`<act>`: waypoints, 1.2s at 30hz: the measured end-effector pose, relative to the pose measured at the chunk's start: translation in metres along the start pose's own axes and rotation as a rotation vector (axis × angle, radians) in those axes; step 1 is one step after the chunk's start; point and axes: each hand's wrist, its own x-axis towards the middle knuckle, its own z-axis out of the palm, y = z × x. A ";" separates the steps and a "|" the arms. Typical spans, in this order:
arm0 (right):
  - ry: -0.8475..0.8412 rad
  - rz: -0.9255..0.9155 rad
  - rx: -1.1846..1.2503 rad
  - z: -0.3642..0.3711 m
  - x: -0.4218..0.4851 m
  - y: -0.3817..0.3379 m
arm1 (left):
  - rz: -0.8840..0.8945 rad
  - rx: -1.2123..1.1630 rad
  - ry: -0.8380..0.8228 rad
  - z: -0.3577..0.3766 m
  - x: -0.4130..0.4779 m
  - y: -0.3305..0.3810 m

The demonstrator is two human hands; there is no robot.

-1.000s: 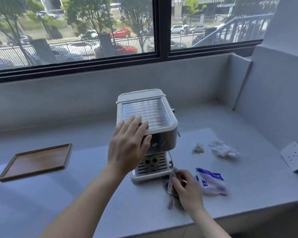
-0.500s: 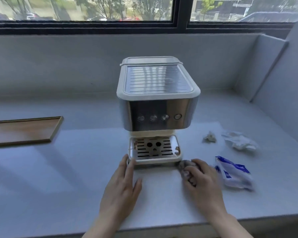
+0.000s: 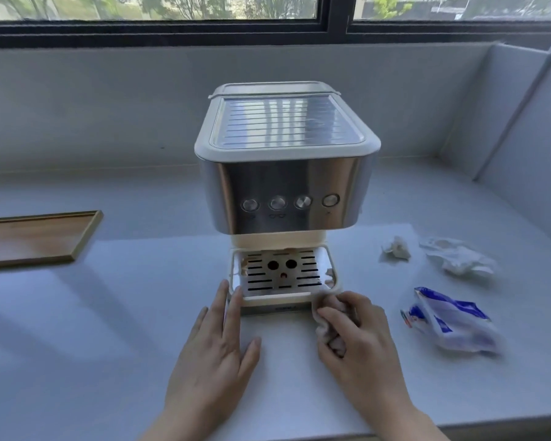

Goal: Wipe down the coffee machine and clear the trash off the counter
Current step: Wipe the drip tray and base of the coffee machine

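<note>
Right-hand grip (image 3: pixel 360 351) tight around the cloth (image 3: pixel 326 316); left hand (image 3: pixel 213 361) flat against coffee machine (image 3: pixel 287 186) base.

I can read no text from here. The coffee machine (image 3: pixel 287 173) has small marks under its four round buttons (image 3: pixel 277 203) and a dark strip of print on the front of its drip tray (image 3: pixel 285 308), all too small for me to make out. The blue-and-white packet (image 3: pixel 452 323) near the counter's (image 3: pixel 109 313) right front edge bears print, too blurred to read.
</note>
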 end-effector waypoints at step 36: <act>-0.243 0.114 -0.190 -0.011 0.086 0.017 | -0.010 -0.026 0.004 -0.007 -0.001 0.005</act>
